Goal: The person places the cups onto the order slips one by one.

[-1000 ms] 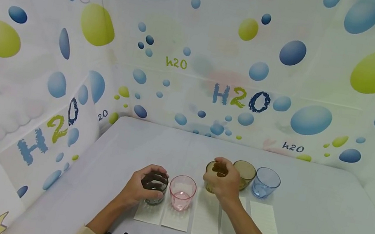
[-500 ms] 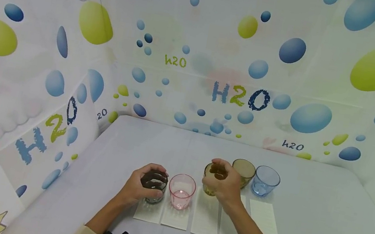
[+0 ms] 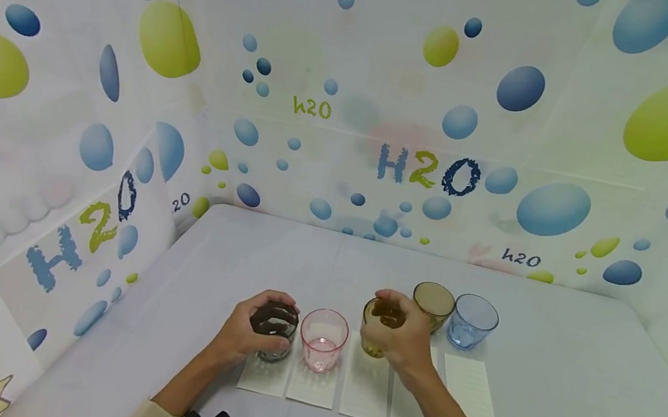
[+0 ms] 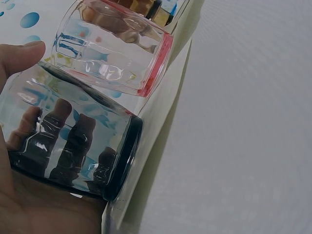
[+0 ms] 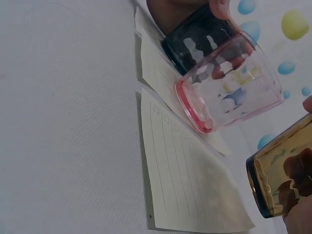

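Note:
My left hand (image 3: 242, 326) grips a dark grey glass (image 3: 274, 356) from its left side. That glass stands on the leftmost sheet of paper (image 3: 263, 382); the left wrist view shows the fingers through its clear wall. Just to its right a pink-rimmed glass (image 3: 321, 348) stands on the second sheet. In my right hand (image 3: 411, 341) an amber glass (image 3: 371, 346) is held by the sides, at the far end of the third sheet (image 3: 366, 397). The right wrist view shows this amber glass (image 5: 275, 183) upright, partly cut off by the frame edge.
A second amber glass (image 3: 434, 302) and a blue glass (image 3: 472, 324) stand side by side behind and right of my right hand. Two more sheets, including the rightmost sheet (image 3: 470, 385), lie partly under the right forearm. A patterned curtain (image 3: 354, 93) hangs behind the table (image 3: 561, 368).
My right hand has brought the amber glass a little nearer, from behind the third sheet to its far end. The left hand keeps its hold on the grey glass.

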The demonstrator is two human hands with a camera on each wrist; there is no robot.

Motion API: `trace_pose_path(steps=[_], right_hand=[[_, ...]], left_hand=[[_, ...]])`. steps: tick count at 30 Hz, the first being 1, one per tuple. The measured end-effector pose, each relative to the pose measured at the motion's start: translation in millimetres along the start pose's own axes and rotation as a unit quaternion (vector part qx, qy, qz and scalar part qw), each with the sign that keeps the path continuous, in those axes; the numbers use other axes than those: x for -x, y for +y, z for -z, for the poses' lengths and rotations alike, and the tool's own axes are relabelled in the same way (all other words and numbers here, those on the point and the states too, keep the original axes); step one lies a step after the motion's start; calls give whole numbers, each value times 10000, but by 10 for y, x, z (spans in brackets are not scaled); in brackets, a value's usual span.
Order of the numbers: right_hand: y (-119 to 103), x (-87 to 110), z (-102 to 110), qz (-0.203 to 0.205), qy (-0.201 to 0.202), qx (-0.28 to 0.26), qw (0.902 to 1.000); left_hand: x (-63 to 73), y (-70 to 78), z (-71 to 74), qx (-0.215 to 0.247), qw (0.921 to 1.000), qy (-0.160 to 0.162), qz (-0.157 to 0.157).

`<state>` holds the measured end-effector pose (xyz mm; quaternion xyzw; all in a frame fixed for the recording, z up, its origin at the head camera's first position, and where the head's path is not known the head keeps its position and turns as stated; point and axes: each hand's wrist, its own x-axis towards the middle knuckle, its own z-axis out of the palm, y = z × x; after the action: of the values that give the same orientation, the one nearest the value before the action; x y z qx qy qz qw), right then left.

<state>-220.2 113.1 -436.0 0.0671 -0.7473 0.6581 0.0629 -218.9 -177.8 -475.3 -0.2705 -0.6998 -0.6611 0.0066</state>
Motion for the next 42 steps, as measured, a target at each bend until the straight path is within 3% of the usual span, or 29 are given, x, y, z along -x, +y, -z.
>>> trace_pose_path(steps=[8, 17, 42], right_hand=[[18, 56, 0, -13, -286, 123, 9995], [71, 109, -15, -2, -328, 307, 9990], [162, 220, -25, -64, -517, 191, 9985]], left_hand=[[0, -13, -5, 28, 10000, 3, -23], [2, -18, -10, 43, 10000, 27, 3], [1, -10, 1, 67, 10000, -18, 25]])
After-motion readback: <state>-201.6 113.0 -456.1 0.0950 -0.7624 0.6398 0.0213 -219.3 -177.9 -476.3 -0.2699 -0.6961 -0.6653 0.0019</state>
